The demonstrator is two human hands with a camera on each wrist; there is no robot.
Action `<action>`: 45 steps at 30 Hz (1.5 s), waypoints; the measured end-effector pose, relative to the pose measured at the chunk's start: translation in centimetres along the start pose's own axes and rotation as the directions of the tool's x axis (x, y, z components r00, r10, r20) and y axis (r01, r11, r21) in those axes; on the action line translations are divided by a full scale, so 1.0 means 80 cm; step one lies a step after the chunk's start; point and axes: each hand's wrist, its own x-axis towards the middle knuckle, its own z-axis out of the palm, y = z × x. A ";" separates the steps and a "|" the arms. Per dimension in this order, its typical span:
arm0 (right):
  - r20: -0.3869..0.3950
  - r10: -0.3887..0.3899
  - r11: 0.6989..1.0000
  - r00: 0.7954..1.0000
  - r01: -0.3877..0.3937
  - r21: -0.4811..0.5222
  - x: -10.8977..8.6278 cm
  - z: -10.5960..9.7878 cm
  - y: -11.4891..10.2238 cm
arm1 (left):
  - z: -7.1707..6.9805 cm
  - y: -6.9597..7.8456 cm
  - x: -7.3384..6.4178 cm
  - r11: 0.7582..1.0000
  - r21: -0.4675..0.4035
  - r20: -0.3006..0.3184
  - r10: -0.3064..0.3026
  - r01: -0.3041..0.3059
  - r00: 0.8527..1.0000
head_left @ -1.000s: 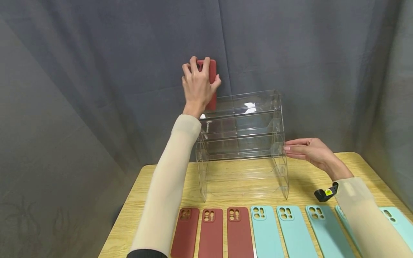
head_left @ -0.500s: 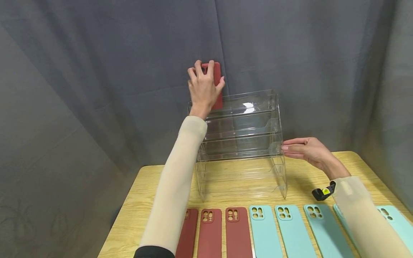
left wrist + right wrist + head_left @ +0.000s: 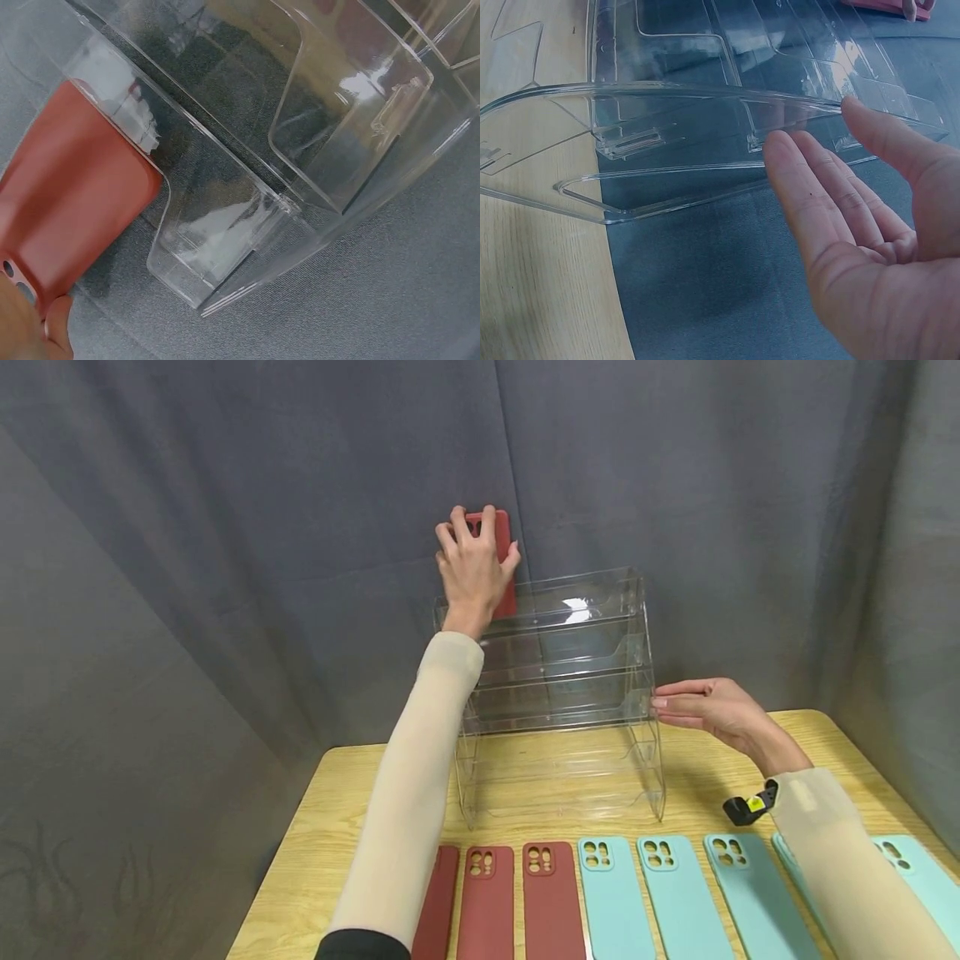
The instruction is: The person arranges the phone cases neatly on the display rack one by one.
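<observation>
My left hand (image 3: 472,568) grips a red phone case (image 3: 75,187) by its upper end, around the camera cutouts. The case stands upright at the left part of the top tier of a clear acrylic tiered rack (image 3: 558,724). In the left wrist view its lower end overlaps the tier's front lip. My right hand (image 3: 723,706) is at the rack's right side panel, fingers straight and fingertips right at the panel. The right wrist view shows the thumb (image 3: 881,131) by the panel's edge, apart from the fingers.
Along the table's front lie red phone cases (image 3: 487,902) and light blue ones (image 3: 615,902) in a row. The left sleeve covers part of the leftmost red case. A grey curtain (image 3: 300,527) hangs right behind the rack on the wooden table (image 3: 315,827).
My left hand has moved slightly right and down with the red phone case, over the top tier. The right hand has kept its place at the rack's side.
</observation>
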 end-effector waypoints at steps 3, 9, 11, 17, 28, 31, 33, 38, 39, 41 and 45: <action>0.012 -0.005 1.000 1.000 0.005 -0.006 0.003 0.004 0.001 | 0.002 -0.005 -0.003 1.000 0.004 0.028 -0.009 0.009 1.000; 0.013 0.002 1.000 1.000 -0.002 -0.022 0.005 0.010 -0.003 | 0.011 -0.010 -0.012 1.000 0.014 0.071 -0.028 0.027 0.997; 0.015 0.005 1.000 1.000 -0.005 -0.024 0.004 0.010 -0.005 | 0.014 -0.010 -0.013 0.999 0.006 0.071 -0.044 0.044 0.996; 0.018 0.007 1.000 1.000 -0.006 -0.020 0.002 0.009 -0.008 | 0.016 -0.007 -0.013 0.995 -0.013 0.076 -0.094 0.095 0.993; -0.004 0.019 0.998 1.000 -0.019 -0.065 0.000 0.006 -0.011 | 0.008 0.001 -0.015 0.995 0.016 0.161 -0.098 0.097 0.982; -0.004 0.016 0.998 1.000 -0.016 -0.068 0.000 0.006 -0.011 | 0.004 0.001 -0.025 0.996 -0.008 0.125 -0.084 0.085 0.989; 0.000 0.013 0.998 1.000 -0.013 -0.062 0.001 0.007 -0.010 | 0.001 0.000 -0.034 0.996 -0.040 0.095 -0.074 0.078 0.993; 0.019 0.017 0.999 1.000 -0.016 -0.052 0.003 0.013 -0.007 | -0.017 -0.016 -0.063 0.985 -0.153 0.070 -0.065 0.075 0.995; 0.023 0.018 0.998 1.000 -0.016 -0.055 0.004 0.014 -0.007 | -0.022 -0.022 -0.069 0.982 -0.172 0.069 -0.060 0.071 0.996; 0.026 0.014 0.998 1.000 -0.012 -0.058 0.004 0.016 -0.006 | -0.031 -0.034 -0.082 0.977 -0.205 0.067 -0.044 0.057 0.997; 0.017 0.009 0.997 1.000 -0.008 -0.073 0.005 0.018 -0.006 | -0.048 -0.060 -0.109 0.969 -0.246 0.076 -0.006 0.024 0.997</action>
